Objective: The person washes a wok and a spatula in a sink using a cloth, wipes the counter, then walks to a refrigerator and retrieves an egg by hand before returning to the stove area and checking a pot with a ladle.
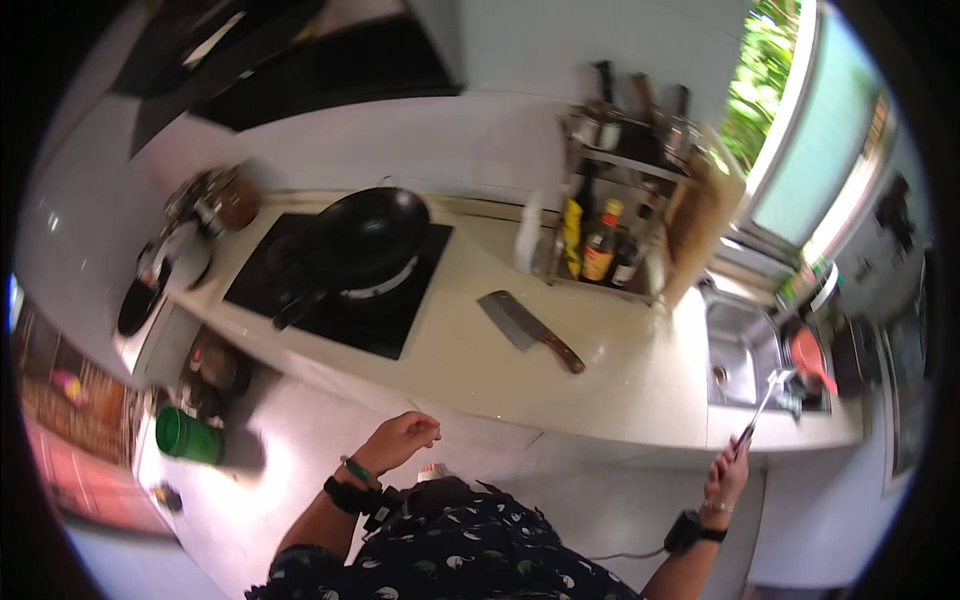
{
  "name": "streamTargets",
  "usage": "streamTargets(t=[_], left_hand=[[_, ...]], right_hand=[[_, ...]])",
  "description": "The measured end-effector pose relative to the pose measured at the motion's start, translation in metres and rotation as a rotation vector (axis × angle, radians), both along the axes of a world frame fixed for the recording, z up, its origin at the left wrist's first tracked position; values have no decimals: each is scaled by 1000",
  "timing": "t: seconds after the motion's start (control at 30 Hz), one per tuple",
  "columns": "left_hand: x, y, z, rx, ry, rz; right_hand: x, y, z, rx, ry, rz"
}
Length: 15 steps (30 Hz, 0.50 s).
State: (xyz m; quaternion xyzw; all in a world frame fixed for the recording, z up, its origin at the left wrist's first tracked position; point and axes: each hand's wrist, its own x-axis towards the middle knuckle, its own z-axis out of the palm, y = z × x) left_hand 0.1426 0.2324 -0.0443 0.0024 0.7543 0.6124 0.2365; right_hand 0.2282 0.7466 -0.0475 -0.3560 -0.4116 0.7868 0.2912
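Note:
My right hand point(726, 474) grips the dark handle of a metal kitchen utensil point(766, 401), whose shiny head is over the sink's front right part; its exact kind is unclear. My left hand point(403, 441) is in front of the counter edge with its fingers curled in, and nothing shows in it. On the counter lies a cleaver point(517, 322) with a wooden handle, blade towards the back left. A black wok point(371, 236) rests on the black cooktop point(416, 307), its handle pointing to the front left.
A steel sink point(742, 337) is at the right, with a red-orange ladle or scoop point(808, 354) beside it. A rack point(637, 161) holds knives and sauce bottles point(600, 251); a white bottle point(528, 236) stands left of it. Pots point(187, 255) fill the left corner. A green bin point(187, 436) stands on the floor.

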Motion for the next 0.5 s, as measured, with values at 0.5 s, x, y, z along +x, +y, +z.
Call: streamTargets(t=[0.5], left_hand=[[28, -79, 51, 209, 71, 588]], right_hand=[[-19, -121, 32, 44, 112, 143]])
